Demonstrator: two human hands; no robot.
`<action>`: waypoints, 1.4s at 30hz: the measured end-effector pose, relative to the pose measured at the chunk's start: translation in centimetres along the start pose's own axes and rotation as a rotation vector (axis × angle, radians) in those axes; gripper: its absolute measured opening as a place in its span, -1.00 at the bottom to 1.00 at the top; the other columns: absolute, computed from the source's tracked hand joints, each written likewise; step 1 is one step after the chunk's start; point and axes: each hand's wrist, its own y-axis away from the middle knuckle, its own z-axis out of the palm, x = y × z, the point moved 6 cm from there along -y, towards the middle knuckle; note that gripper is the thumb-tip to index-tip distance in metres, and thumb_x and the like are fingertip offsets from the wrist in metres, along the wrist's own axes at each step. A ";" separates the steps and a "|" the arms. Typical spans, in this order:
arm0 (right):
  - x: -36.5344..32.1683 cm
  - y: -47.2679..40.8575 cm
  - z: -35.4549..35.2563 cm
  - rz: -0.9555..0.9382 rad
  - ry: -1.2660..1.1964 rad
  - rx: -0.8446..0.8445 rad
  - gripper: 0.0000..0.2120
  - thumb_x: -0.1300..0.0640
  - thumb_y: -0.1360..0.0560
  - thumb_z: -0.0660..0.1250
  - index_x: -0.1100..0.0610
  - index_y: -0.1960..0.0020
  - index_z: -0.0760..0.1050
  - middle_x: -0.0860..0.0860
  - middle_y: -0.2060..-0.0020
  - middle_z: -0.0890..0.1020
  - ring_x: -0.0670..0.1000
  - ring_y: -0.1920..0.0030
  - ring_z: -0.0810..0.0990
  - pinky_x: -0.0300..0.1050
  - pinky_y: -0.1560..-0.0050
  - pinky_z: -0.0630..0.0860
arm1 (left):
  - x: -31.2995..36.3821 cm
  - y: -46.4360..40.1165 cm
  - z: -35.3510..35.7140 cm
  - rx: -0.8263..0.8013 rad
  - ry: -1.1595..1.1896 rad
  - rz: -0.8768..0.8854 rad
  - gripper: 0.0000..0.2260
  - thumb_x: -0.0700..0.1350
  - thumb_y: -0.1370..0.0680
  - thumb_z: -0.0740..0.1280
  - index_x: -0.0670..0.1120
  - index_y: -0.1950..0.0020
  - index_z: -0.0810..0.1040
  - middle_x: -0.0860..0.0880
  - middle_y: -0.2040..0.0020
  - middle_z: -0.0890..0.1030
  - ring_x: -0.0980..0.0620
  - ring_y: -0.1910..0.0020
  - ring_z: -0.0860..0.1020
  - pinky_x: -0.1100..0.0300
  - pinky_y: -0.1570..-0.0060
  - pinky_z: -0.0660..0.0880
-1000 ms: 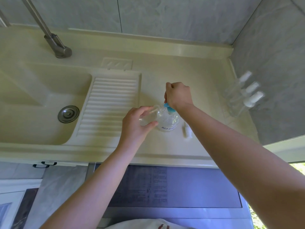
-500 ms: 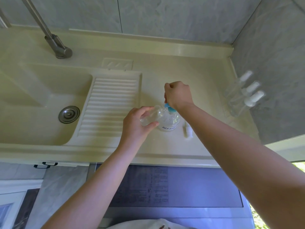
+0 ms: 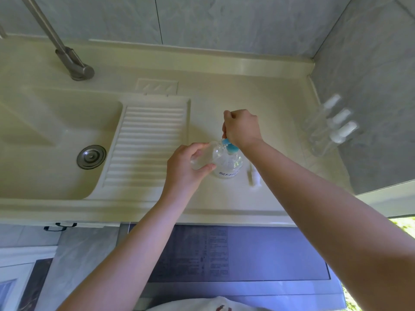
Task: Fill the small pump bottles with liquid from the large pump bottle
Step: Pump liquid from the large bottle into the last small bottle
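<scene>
Nearest, I am watching the left hand (image 3: 186,167) curling thumb and fingers around a small clear bottle (image 3: 202,157), tilting it against the large pump bottle (image 3: 228,163) standing on the counter (image 3: 224,205). Beyond, the right hand (image 3: 242,127) is closing on the blue pump head (image 3: 229,146). A small white pump top (image 3: 252,176) is lying beside it. Farther right, three small pump bottles (image 3: 330,126) are standing against the wall.

The large pump bottle (image 3: 228,163), clear with a blue pump head, stands upright on the counter right of the washboard (image 3: 146,140). One small clear bottle (image 3: 203,157) tilts against its spout.
</scene>
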 end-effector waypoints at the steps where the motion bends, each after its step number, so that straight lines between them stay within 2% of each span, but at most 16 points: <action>1: 0.1 0.0 0.1 -0.003 -0.008 0.012 -0.60 0.07 -0.55 0.08 0.17 0.33 0.56 0.09 0.33 0.69 0.16 0.23 0.68 -0.01 0.11 0.64 | -0.1 0.0 0.1 0.000 0.002 0.000 -0.58 -0.18 -0.35 0.58 0.06 -0.16 0.60 0.02 -0.02 0.59 0.14 -0.03 0.58 0.56 -0.01 0.33; 4: 0.2 0.0 0.3 0.007 -0.034 0.032 -0.57 0.03 -0.56 0.07 0.18 0.33 0.56 0.09 0.34 0.69 0.17 0.24 0.67 0.01 0.09 0.64 | -0.2 -0.1 -0.1 0.006 -0.009 0.010 -0.58 -0.18 -0.35 0.59 0.04 -0.16 0.60 0.04 -0.01 0.58 0.11 -0.03 0.59 0.53 -0.02 0.34; 9: 0.3 -0.1 -0.2 0.050 -0.084 -0.009 -0.55 0.01 -0.57 0.06 0.18 0.26 0.61 0.03 0.35 0.70 0.09 0.17 0.67 -0.10 0.02 0.60 | -0.3 0.1 -0.3 0.014 -0.018 0.012 -0.57 -0.17 -0.35 0.59 0.15 -0.12 0.56 0.00 -0.01 0.60 0.10 -0.02 0.58 0.53 -0.02 0.34; 13: 0.1 0.1 0.1 0.040 -0.018 0.007 -0.54 0.00 -0.53 0.04 0.23 0.20 0.62 0.10 0.28 0.70 0.14 0.18 0.66 -0.03 0.02 0.63 | -0.1 0.1 -0.5 0.028 -0.013 0.011 -0.57 -0.17 -0.35 0.59 0.12 -0.13 0.58 0.01 -0.01 0.60 0.12 -0.01 0.57 0.53 -0.01 0.34; 17: -0.1 0.3 0.4 0.029 0.026 0.015 -0.51 -0.04 -0.50 0.00 0.24 0.21 0.59 0.15 0.25 0.68 0.18 0.21 0.66 0.02 0.06 0.64 | 0.0 0.3 -0.5 0.023 -0.002 0.010 -0.59 -0.20 -0.36 0.58 0.06 -0.15 0.60 0.04 -0.02 0.58 0.38 0.04 0.52 0.58 0.00 0.30; 19: -0.1 0.2 0.3 0.043 0.015 0.009 -0.51 -0.04 -0.51 0.01 0.22 0.21 0.60 0.14 0.26 0.69 0.17 0.20 0.66 0.01 0.04 0.64 | -0.2 0.4 -0.6 0.021 -0.007 0.011 -0.59 -0.21 -0.36 0.58 0.04 -0.15 0.60 0.05 -0.02 0.57 0.44 0.06 0.50 0.60 0.00 0.29; 24: 0.1 -0.3 -0.2 0.081 -0.033 -0.049 -0.55 0.01 -0.57 0.05 0.16 0.21 0.64 -0.01 0.33 0.70 0.04 0.17 0.64 -0.13 0.05 0.57 | -0.2 0.3 -0.7 0.036 -0.023 0.016 -0.57 -0.19 -0.35 0.59 0.05 -0.16 0.61 0.02 -0.01 0.59 0.22 0.03 0.55 0.56 -0.01 0.31; 28: -0.1 0.0 0.2 0.053 0.019 -0.019 -0.53 -0.01 -0.53 0.03 0.21 0.18 0.63 0.08 0.27 0.70 0.12 0.17 0.65 -0.06 0.04 0.62 | -0.1 0.2 -0.7 0.034 -0.026 0.022 -0.57 -0.17 -0.35 0.59 0.06 -0.17 0.61 0.02 -0.01 0.59 0.15 -0.01 0.57 0.50 -0.04 0.35; 32: 0.2 0.2 0.5 0.053 0.025 0.027 -0.51 -0.05 -0.48 -0.02 0.22 0.22 0.59 0.14 0.25 0.68 0.17 0.21 0.65 0.01 0.05 0.64 | -0.2 0.1 -0.6 0.026 -0.029 0.012 -0.57 -0.17 -0.35 0.59 0.04 -0.17 0.61 0.01 -0.01 0.59 0.17 0.01 0.57 0.54 -0.02 0.33; 36: 0.0 0.0 0.1 0.084 -0.013 -0.006 -0.53 -0.01 -0.53 0.02 0.20 0.18 0.63 0.06 0.29 0.70 0.12 0.16 0.66 -0.04 0.01 0.62 | -0.1 0.3 -0.6 0.018 -0.021 0.008 -0.58 -0.19 -0.35 0.59 0.03 -0.17 0.61 0.02 -0.02 0.58 0.36 0.04 0.51 0.60 0.01 0.30; 39: 0.0 -0.2 0.0 0.103 -0.029 -0.062 -0.56 0.03 -0.56 0.05 0.18 0.14 0.66 0.00 0.31 0.70 0.07 0.15 0.64 -0.10 0.02 0.58 | -0.1 0.4 -0.8 0.020 -0.025 0.016 -0.57 -0.19 -0.35 0.59 0.05 -0.16 0.61 0.02 -0.01 0.58 0.33 0.03 0.52 0.59 0.01 0.30; 42: -0.2 0.2 0.1 0.081 0.003 -0.038 -0.55 0.00 -0.54 0.03 0.19 0.13 0.65 0.06 0.24 0.71 0.10 0.15 0.63 -0.09 0.02 0.59 | -0.1 0.3 -0.9 0.032 -0.035 0.021 -0.57 -0.18 -0.34 0.59 0.07 -0.15 0.60 0.03 0.01 0.58 0.23 0.03 0.55 0.59 0.01 0.30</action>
